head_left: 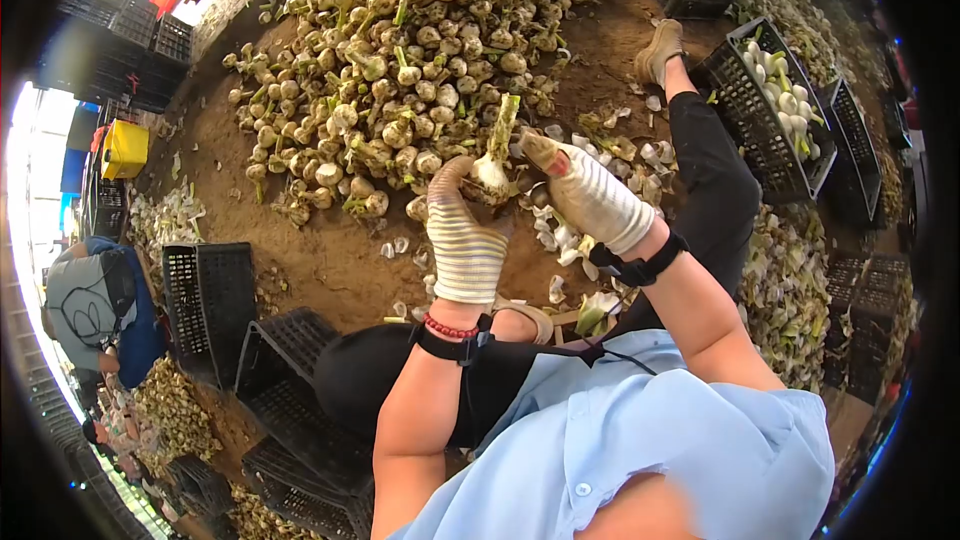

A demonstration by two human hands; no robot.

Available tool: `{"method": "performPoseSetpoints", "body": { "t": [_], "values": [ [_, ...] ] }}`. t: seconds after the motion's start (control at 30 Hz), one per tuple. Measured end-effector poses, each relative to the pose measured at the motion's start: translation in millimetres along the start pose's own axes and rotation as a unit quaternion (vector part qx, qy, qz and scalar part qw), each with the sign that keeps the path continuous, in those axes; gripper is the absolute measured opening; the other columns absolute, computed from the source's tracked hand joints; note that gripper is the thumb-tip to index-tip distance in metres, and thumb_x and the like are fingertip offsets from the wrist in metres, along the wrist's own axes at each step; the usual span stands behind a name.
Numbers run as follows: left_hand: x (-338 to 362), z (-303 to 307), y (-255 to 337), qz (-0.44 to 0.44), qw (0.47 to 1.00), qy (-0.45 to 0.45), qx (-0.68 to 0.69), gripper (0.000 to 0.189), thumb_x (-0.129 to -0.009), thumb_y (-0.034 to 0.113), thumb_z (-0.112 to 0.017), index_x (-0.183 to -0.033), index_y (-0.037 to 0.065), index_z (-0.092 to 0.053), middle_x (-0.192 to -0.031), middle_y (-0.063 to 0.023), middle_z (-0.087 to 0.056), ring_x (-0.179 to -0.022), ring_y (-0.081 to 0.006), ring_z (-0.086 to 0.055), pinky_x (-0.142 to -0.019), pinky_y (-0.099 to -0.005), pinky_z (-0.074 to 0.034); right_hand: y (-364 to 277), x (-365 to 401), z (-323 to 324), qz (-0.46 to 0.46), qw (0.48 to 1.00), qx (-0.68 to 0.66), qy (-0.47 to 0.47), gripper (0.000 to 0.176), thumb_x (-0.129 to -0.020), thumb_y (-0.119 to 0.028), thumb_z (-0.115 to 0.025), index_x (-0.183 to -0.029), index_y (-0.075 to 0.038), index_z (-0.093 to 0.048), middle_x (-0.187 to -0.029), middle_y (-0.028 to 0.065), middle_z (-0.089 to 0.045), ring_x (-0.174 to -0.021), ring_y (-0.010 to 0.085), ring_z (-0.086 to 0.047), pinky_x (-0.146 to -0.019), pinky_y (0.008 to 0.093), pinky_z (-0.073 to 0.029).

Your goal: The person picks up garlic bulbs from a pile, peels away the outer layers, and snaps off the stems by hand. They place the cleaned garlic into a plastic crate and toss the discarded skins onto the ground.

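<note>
A garlic bulb point(490, 172) with a thick green stem stub pointing up is pinched in my left hand point(467, 245), which wears a striped, soiled knit glove. Its peeled side looks white, and dirty roots or skins hang below it. Just to the right of the stem is my right hand point(600, 198), gloved the same way, with a reddish patch near the fingertips. Its fingers are curled together, and what they may hold is hidden. Beyond both hands spreads a large heap of unpeeled garlic point(400, 70) on the dirt floor.
At the right, a black crate point(770, 110) holds white peeled bulbs. Black crates point(210, 310) stand at the left, near a yellow container point(125, 148). Loose skins point(790, 290) litter the ground. A person point(125, 310) in blue is at the far left.
</note>
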State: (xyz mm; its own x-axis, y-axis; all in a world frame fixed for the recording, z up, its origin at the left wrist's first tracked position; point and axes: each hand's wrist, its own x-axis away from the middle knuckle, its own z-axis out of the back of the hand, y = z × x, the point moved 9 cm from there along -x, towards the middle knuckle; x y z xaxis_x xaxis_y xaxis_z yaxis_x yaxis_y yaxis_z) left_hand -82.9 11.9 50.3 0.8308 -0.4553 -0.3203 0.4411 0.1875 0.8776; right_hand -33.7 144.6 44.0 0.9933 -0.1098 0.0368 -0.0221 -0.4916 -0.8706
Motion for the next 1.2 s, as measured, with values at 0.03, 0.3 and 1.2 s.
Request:
{"method": "performPoseSetpoints", "body": {
  "t": [0.03,0.3,1.2],
  "values": [
    [2,2,2,0.005,1.0,0.016,0.005,0.072,-0.063,-0.008,-0.079,-0.127,0.004,-0.049,-0.123,-0.0143,-0.054,-0.114,-0.0294,-0.055,-0.101,-0.0373,-0.046,1,-2,1,0.011,1.0,0.006,0.025,0.059,-0.095,-0.046,-0.061,-0.131,0.0,-0.056,-0.116,-0.0013,-0.063,-0.103,0.0063,-0.055,-0.093,0.024,-0.044],
    [12,-22,-4,0.058,0.982,-0.025,0.176,0.066,-0.076,-0.014,-0.07,-0.13,0.013,-0.044,-0.127,-0.0097,-0.049,-0.111,-0.0191,-0.054,-0.095,-0.0352,-0.052,-22,5,-5,0.026,0.985,0.165,0.05,0.043,-0.098,-0.036,-0.062,-0.122,0.0,-0.061,-0.102,0.0008,-0.066,-0.092,0.0069,-0.054,-0.083,0.0252,-0.048],
    [52,-90,-88,0.552,0.702,-0.014,0.451,0.046,-0.1,0.051,-0.047,-0.124,0.012,-0.055,-0.098,-0.0068,-0.065,-0.08,-0.0195,-0.066,-0.068,-0.0331,-0.057,-26,40,15,-0.053,0.953,0.297,0.033,0.025,-0.092,-0.008,-0.059,-0.114,0.0,-0.067,-0.083,-0.003,-0.064,-0.075,0.0039,-0.052,-0.069,0.0235,-0.045]
  ]
}}
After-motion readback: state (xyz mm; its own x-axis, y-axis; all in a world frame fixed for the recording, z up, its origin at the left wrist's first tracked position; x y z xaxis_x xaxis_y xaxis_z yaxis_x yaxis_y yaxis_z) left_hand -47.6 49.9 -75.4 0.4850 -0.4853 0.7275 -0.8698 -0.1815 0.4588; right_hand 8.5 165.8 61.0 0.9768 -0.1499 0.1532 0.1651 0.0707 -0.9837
